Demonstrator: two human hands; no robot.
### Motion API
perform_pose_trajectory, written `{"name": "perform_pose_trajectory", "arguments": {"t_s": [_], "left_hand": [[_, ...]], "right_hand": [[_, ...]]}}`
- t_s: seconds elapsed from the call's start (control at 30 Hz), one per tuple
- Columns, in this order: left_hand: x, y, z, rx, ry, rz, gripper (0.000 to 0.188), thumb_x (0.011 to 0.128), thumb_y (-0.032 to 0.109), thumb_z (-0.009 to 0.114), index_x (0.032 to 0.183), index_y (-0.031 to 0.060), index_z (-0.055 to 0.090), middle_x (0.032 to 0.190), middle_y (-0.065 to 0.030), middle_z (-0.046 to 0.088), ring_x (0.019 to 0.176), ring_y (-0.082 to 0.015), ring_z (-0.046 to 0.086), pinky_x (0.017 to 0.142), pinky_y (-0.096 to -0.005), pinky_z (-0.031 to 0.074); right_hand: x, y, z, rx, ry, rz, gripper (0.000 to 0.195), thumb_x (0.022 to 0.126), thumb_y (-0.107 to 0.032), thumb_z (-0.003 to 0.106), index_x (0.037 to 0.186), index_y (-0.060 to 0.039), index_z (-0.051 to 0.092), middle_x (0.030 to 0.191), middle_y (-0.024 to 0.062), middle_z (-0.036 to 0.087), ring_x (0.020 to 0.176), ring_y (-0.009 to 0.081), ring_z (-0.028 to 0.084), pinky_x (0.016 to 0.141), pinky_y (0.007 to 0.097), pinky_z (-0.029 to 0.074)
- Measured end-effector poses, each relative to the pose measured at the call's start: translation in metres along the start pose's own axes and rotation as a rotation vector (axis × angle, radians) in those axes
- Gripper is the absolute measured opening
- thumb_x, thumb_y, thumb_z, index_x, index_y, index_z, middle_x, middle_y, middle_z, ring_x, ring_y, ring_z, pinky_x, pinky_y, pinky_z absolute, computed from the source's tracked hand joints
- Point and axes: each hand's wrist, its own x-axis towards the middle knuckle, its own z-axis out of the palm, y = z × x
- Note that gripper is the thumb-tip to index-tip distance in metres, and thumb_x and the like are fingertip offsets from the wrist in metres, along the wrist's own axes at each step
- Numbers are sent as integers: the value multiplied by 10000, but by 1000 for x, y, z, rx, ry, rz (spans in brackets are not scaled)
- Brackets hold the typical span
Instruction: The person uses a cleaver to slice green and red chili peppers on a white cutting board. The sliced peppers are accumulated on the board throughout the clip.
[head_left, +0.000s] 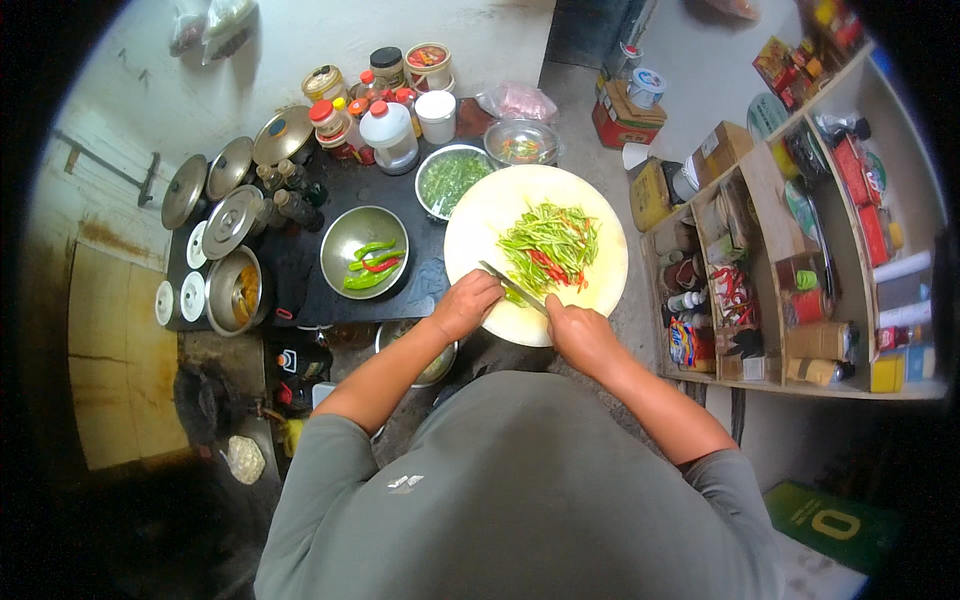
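A kitchen knife (517, 289) is gripped by its handle in my right hand (581, 330), its blade slanting up to the left over a round cutting board (471, 202). My left hand (472, 298) rests at the board's left front edge with its fingers bent beside the blade. Whatever lies under those fingers is hidden. Beyond the knife sits a heap of shredded green peppers (551, 232), with strips of red pepper (547, 266) along its near side. To the left, a steel bowl (337, 232) contains several whole green peppers (367, 280) and a red one.
Behind the board stand a bowl of chopped greens (454, 180) and a steel bowl with pepper pieces (521, 142). Sauce bottles and tubs (390, 135) crowd the table's back. Pot lids (232, 221) lean at far left. A wooden shelf unit (757, 176) with packages runs along the right.
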Motion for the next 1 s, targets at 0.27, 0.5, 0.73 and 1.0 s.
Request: {"name": "perform_pose_trajectory", "arguments": {"t_s": [0.27,0.5,0.73,1.0], "left_hand": [[-1,-1,1,-31,-4,8,202,857,32,787,1049,52,730,1089,-108,711,1022,-332,672,889,-432,579],[1,-3,2,-22,36,42,188,864,44,784,1042,55,727,1066,-91,701,1025,-315,669,903,-417,574],[-2,-10,6,-33,31,46,177,871,40,802,1028,42,719,1075,-120,705,1011,-343,677,869,-438,582],[-3,-3,4,-28,55,30,184,868,34,801,1034,43,723,1088,-123,707,1010,-341,680,870,-434,583]], "right_hand": [[22,7,8,10,43,-30,137,981,-69,552,1088,17,556,788,260,725,748,480,728,691,580,576],[26,10,22,55,37,0,177,1011,-121,589,1096,14,513,789,289,709,768,516,707,721,627,551],[21,1,12,60,-50,36,173,1002,-124,571,1110,10,560,843,271,737,813,490,727,750,598,567],[18,-2,6,75,-61,43,177,1000,-131,572,1104,9,544,848,278,736,828,495,729,756,604,565]]}}
